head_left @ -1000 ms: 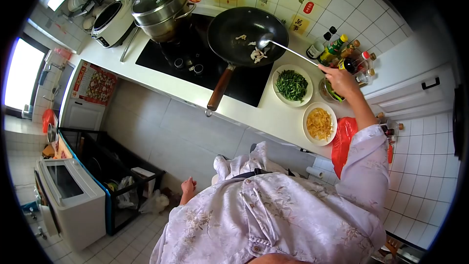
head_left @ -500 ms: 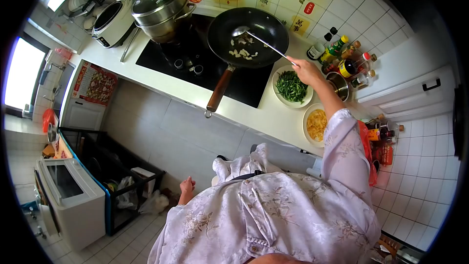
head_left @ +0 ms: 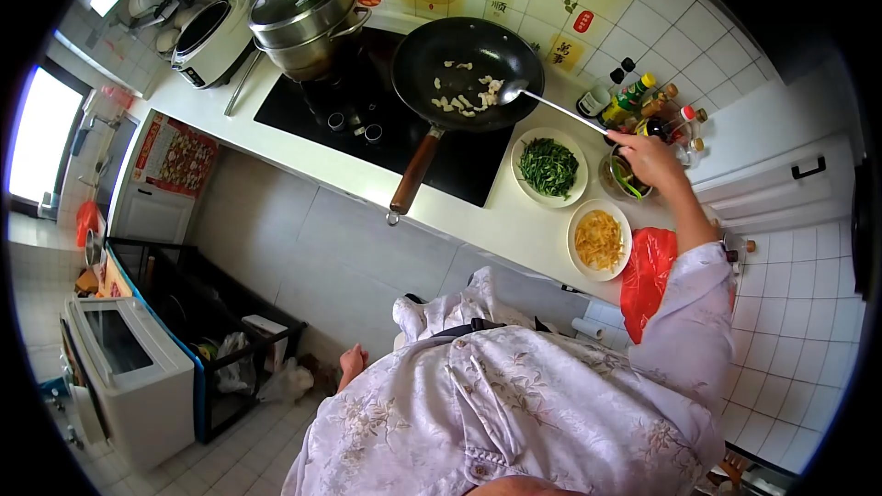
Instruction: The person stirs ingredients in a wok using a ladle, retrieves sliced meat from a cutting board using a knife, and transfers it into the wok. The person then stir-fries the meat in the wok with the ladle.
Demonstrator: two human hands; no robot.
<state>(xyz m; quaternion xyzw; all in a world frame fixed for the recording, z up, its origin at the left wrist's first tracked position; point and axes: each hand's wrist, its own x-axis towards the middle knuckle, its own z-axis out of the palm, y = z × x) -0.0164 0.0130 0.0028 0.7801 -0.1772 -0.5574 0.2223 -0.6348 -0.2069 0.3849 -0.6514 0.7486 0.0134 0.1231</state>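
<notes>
My right hand is closed round the handle of a metal ladle. The ladle's bowl rests in a black wok at its right side, touching pale pieces of food. More pale pieces lie in the wok's middle. The wok's wooden handle points toward me, untouched. My left hand hangs low beside my body with its fingers curled, away from the counter; nothing shows in it. A plate of chopped greens and a plate of yellow strips sit right of the wok.
A lidded steel pot stands on the black hob, left of the wok. An open rice cooker is farther left. Bottles and a metal bowl are near my right hand; a red bag hangs at the counter edge.
My right hand has moved right from its place half a second ago, drawing the ladle's bowl from the wok's upper middle to its right side. Some pale pieces have shifted right.
</notes>
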